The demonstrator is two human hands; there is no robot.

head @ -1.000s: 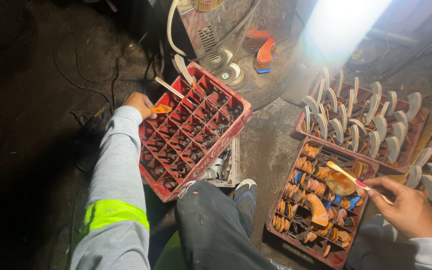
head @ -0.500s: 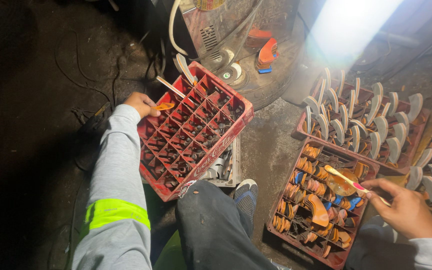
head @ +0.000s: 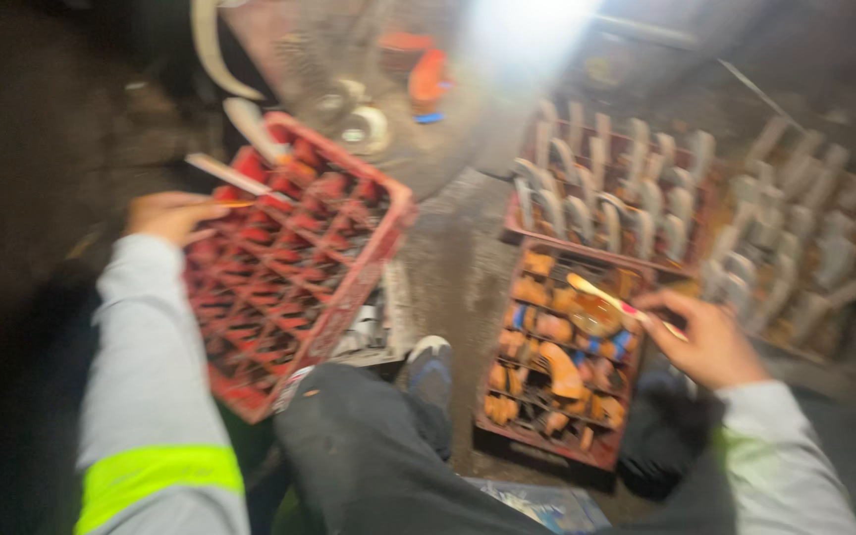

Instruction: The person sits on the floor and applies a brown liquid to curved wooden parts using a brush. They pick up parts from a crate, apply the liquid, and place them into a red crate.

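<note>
My left hand (head: 168, 215) grips the far left rim of an empty red divided crate (head: 294, 253), which leans tilted against my leg. A thin pale stick (head: 225, 174) lies across the crate's top corner just beyond that hand. My right hand (head: 705, 337) holds a pale flat stick with a reddish handle (head: 611, 299) over a second red crate (head: 562, 367) packed with orange and brown pieces. The picture is blurred, so small details are lost.
Two more crates (head: 616, 198) of pale curved pieces stand at the back right. A round metal machine base (head: 369, 119) with an orange part (head: 428, 79) sits behind the empty crate. My knee (head: 369, 446) and shoe (head: 430, 362) lie between the crates. Bright glare at top.
The view has shifted and blurred. My left hand stays on the empty crate's rim, and my right hand stays with the stick over the filled crate.
</note>
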